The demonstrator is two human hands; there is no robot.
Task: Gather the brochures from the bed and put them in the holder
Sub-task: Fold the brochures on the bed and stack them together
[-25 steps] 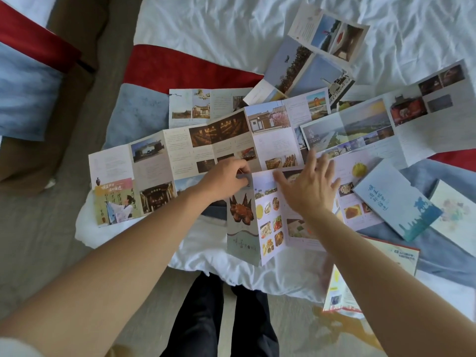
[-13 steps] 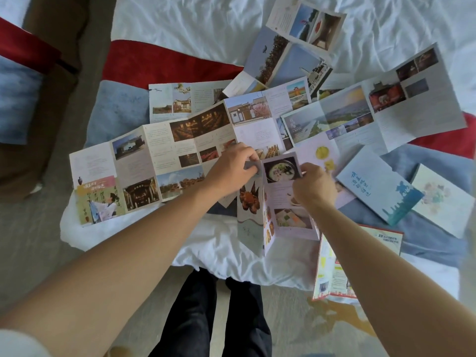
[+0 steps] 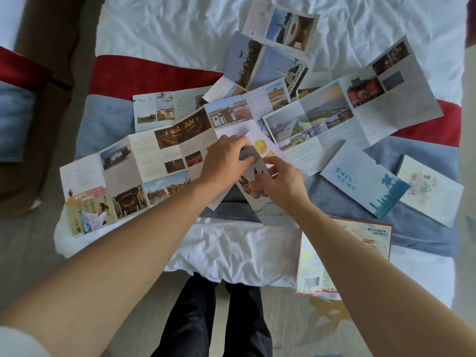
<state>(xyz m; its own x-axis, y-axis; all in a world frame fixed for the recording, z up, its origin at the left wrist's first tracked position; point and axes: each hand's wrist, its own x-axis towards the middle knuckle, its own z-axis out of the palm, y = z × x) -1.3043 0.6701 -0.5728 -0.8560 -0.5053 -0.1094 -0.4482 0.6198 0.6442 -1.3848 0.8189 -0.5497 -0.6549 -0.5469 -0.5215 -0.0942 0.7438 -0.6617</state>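
In the head view, the only view given, the step in hand is judged to be the folding of one opened brochure, so that it can be gathered. The crab brochure (image 3: 253,186) is held at the centre of the picture, on the near edge of the bed (image 3: 159,29). It is grasped by the left hand (image 3: 226,161), whose fingers are curled round its upper end, and it is pinched by the right hand (image 3: 280,184) on its lower panel. Its panels seem nearly closed, though part of it is hidden under the hands.

Around it, other brochures are spread. A long unfolded brochure (image 3: 123,173) lies at nine o'clock from the hands. A wide landscape brochure (image 3: 342,109) lies at two o'clock, with a further opened one (image 3: 262,63) at twelve o'clock. A closed blue booklet (image 3: 360,181) lies at three o'clock and a pale card (image 3: 432,189) just beside it. A red-edged leaflet (image 3: 345,256) hangs over the bed edge at five o'clock.

No holder is seen in this view, so nothing can be said about what is in it. The task is judged to be at an early stage, as the brochures are on the bed. The next move probably calls for flattening the folds and then taking another brochure; the overlapped sheets could be dragged.
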